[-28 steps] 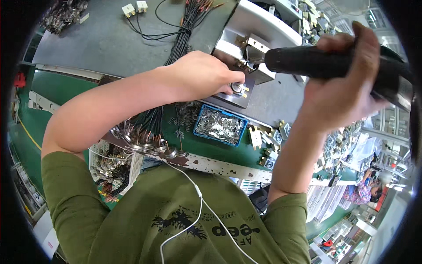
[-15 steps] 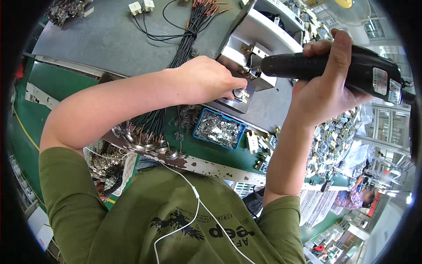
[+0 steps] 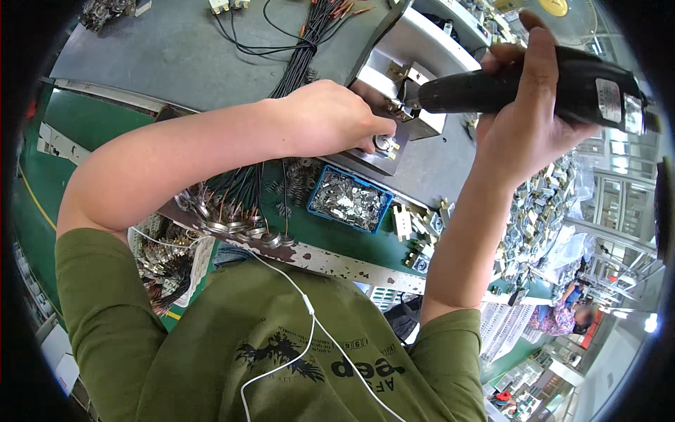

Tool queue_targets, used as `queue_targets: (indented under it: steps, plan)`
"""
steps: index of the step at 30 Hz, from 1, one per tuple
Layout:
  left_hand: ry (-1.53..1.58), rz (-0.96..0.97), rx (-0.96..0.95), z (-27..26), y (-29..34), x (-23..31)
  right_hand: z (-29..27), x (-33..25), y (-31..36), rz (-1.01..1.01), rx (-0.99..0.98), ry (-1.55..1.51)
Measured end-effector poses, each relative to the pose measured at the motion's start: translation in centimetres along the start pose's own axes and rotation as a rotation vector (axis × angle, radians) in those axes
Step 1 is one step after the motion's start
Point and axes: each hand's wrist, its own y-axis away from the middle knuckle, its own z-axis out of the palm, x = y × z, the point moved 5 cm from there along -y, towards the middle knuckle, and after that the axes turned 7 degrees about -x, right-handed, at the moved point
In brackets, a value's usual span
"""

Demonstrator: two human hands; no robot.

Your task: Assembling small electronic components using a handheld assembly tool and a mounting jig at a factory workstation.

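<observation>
My left hand (image 3: 327, 119) is closed at the near side of the fixture, fingers pinching a small round metal part (image 3: 384, 143) with brass-coloured tabs. That part rests at a flat metal block (image 3: 376, 163). My right hand (image 3: 524, 119) is wrapped round a black powered screwdriver (image 3: 457, 93), held almost level, its thumb along the top. The tool's tip points left into a shiny metal fixture (image 3: 427, 126), at a small clamped piece; whether it touches a screw I cannot tell.
A blue tray (image 3: 377, 226) of small metal pieces sits close to me. Bundled black wires (image 3: 299, 67) lie behind my left forearm, with round metal parts (image 3: 271, 239) at the table edge. Piled switch-like parts (image 3: 541, 211) spread at the right. A person (image 3: 562, 316) is farther off.
The right hand and screwdriver have shifted slightly up and right, the tip staying at the fixture. My left hand keeps its pinch on the round part. The view has moved a little.
</observation>
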Motion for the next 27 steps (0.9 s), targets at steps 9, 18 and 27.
queue_targets:
  steps: [9, 18, 27]
  plan:
    - [0.004, 0.002, 0.010, -0.1, 0.2, -0.1, 0.1, 0.4, -0.4, -0.039, -0.075, 0.072]
    - [0.000, 0.002, 0.023, 0.3, 0.2, -0.2, 0.1, -0.5, 0.7, 0.007, 0.056, 0.043]
    - [-0.010, 0.072, 0.085, 0.3, 0.1, -0.3, -1.1, -2.0, 3.8, 0.106, 0.071, -0.066]
